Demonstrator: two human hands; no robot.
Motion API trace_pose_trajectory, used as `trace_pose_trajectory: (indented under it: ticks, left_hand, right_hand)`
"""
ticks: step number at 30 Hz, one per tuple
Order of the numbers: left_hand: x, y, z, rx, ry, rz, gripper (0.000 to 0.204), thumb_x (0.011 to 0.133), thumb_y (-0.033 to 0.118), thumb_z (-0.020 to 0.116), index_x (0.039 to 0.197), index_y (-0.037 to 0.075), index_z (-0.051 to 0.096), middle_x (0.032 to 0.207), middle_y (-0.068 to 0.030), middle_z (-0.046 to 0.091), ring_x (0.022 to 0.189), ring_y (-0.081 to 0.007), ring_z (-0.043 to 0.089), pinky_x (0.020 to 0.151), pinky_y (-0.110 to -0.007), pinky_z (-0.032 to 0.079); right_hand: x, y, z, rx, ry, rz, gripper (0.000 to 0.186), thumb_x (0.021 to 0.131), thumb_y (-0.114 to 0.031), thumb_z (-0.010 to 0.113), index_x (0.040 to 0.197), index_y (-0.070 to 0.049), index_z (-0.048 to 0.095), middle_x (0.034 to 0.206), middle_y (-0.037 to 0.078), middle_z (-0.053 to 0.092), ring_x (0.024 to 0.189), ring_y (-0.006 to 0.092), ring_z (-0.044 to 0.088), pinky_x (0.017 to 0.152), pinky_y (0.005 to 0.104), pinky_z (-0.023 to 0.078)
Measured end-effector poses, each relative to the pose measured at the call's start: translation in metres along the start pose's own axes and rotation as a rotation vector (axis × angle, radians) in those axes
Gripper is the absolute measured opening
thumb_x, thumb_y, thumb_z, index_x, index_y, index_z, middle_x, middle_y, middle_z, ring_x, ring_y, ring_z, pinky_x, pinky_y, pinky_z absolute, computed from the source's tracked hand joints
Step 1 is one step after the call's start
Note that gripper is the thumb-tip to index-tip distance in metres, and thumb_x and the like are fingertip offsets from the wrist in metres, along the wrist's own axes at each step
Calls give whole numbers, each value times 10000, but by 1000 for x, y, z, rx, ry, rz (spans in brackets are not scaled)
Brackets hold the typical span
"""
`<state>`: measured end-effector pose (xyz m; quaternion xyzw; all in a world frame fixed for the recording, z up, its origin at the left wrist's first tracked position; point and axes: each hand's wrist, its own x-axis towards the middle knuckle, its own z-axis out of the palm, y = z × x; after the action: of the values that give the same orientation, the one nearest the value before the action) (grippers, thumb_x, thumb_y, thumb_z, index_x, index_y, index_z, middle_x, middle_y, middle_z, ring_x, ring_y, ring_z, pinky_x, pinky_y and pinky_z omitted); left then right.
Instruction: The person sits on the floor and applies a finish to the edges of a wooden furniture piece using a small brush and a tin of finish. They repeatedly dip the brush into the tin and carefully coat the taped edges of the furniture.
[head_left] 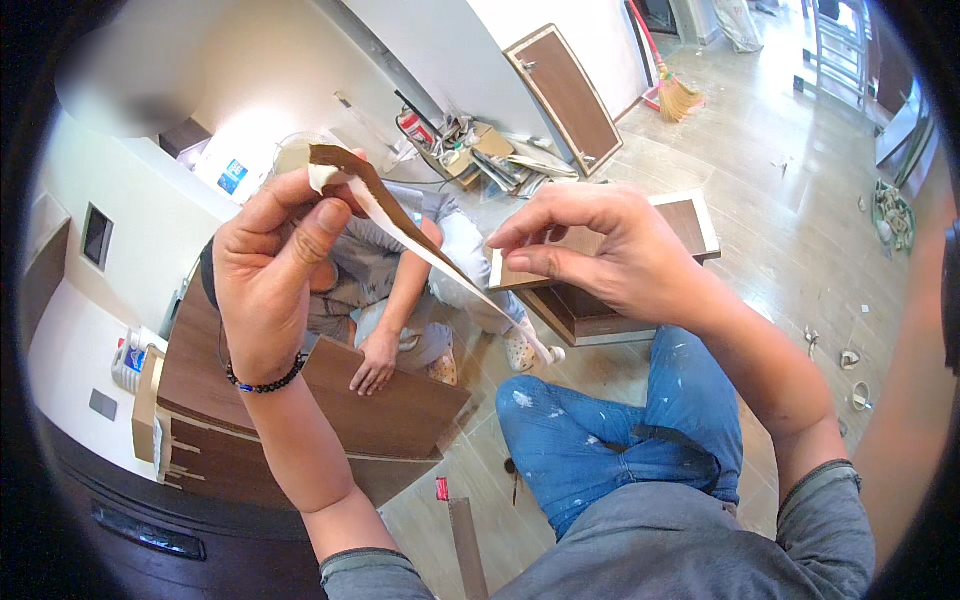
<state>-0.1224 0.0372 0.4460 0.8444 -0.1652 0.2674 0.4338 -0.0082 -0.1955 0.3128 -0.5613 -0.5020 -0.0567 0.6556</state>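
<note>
My left hand is raised at the left, pinching the upper end of a long, thin brown edging strip. A white backing runs along the strip and trails down to the right, curling at its far end. My right hand hovers to the right of the strip, apart from it. Its fingers are bent, with a small gap between thumb and index finger and nothing visible between them. Below and behind that hand is a brown box-like cabinet piece with pale edges.
Across from me, another person's hand rests on a brown board. A framed panel leans on the wall near a broom and a fire extinguisher. A metal ladder stands far right. Scraps lie on the floor.
</note>
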Motion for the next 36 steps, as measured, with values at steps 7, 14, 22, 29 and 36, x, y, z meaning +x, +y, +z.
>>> trace_pose_trajectory:
  ticks: [7, 14, 22, 29, 36]
  left_hand:
    - [-2, 11, 11, -130, -45, 48, 276, 942, 27, 712, 1212, -23, 683, 1079, -85, 736, 933, -108, 670, 811, -228, 502]
    - [0, 6, 8, -173, -76, 101, 324, 951, 38, 700, 1259, -50, 650, 1099, -122, 723, 973, -175, 687, 922, -310, 530]
    - [-6, 0, 10, -179, -36, 101, 334, 984, 114, 678, 1273, -50, 645, 1060, -145, 722, 945, -218, 689, 929, -359, 500]
    - [-13, -18, -2, -287, 29, 100, 367, 1015, 105, 622, 1348, -44, 585, 1270, -166, 660, 1089, -244, 666, 966, -382, 497]
    - [-22, -30, 7, -424, -8, 53, 389, 1041, 127, 576, 1400, -15, 524, 1216, -139, 660, 1077, -225, 633, 1000, -378, 480]
  right_hand:
    - [-5, 10, 2, 478, -305, 266, 200, 922, -88, 756, 1106, -21, 717, 1065, 56, 736, 1021, 112, 666, 937, 285, 517]
    - [-10, 28, 9, 836, -515, 338, 227, 933, -74, 737, 1123, -40, 617, 1086, 54, 701, 1044, 124, 635, 963, 286, 475]
    - [-23, 23, -7, 805, -489, 322, 188, 900, -38, 772, 1044, -35, 650, 1040, 25, 685, 1004, 97, 614, 910, 272, 484]
    - [-23, -19, -24, 607, -86, 212, 179, 918, -29, 751, 1079, -8, 676, 1058, 38, 671, 1016, 102, 616, 928, 270, 492]
    - [-14, -35, -41, 238, 119, -83, 235, 918, -11, 738, 1146, 20, 688, 1057, 79, 681, 1022, 136, 628, 926, 285, 488]
